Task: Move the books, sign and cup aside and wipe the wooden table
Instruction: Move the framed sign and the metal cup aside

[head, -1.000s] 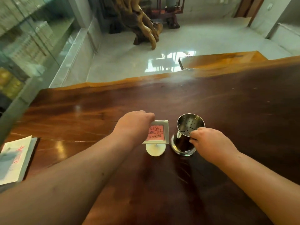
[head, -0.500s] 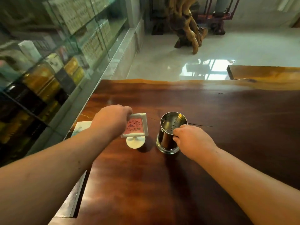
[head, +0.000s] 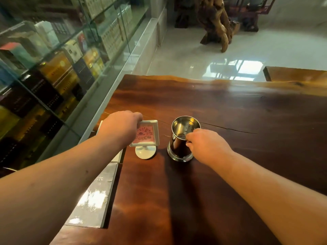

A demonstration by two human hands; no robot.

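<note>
A small white-framed sign [head: 147, 134] with a pink card stands on a round white base near the left end of the dark wooden table [head: 230, 110]. My left hand [head: 120, 128] grips the frame's left edge. Just to the right stands a shiny metal cup [head: 182, 137] with a strainer insert; my right hand [head: 207, 147] holds it at its near side. Books [head: 95, 197] lie flat along the table's left edge, partly hidden under my left forearm.
A glass display cabinet [head: 53, 68] filled with boxes runs along the left, close to the table's end. Beyond the table lies a glossy white floor [head: 194, 59] with a carved root sculpture [head: 217, 27]. A second wooden slab [head: 297, 74] shows at the far right.
Both hands have carried the sign and cup leftward along the table toward its left end, next to the books. The view has swung left, bringing the glass cabinet in.
</note>
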